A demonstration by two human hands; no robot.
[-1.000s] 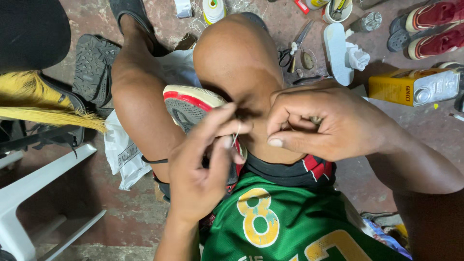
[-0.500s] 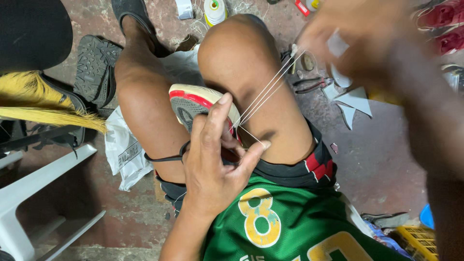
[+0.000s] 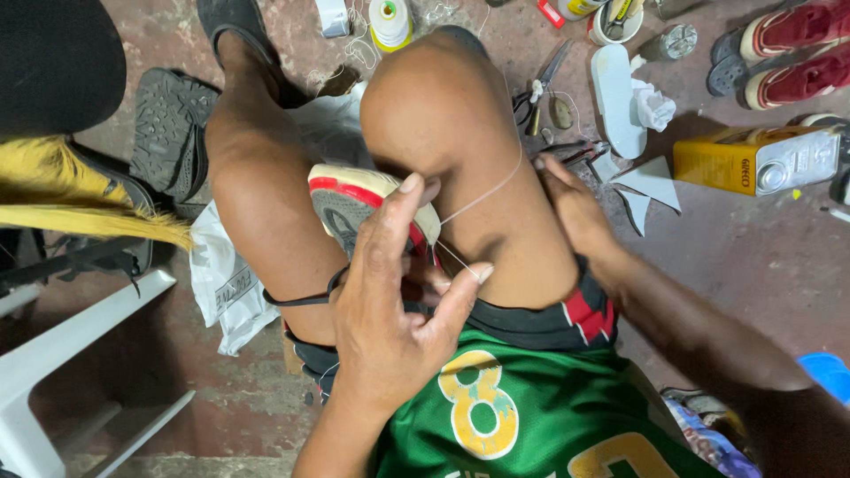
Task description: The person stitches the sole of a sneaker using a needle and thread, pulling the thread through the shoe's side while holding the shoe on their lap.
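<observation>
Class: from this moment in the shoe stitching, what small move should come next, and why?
Probably draw the thread taut. The left hand pins the shoe sole between the knees, while the right hand has carried the thread out over the thigh, where it curves slightly slack.

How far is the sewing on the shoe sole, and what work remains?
Done: a thread already runs out of the shoe clamped between the knees, so some stitching seems made. In hand: the left hand steadies the shoe and pinches the thread; the right hand draws it over the knee. Left: I cannot tell how much, since the seam is mostly hidden.
</observation>
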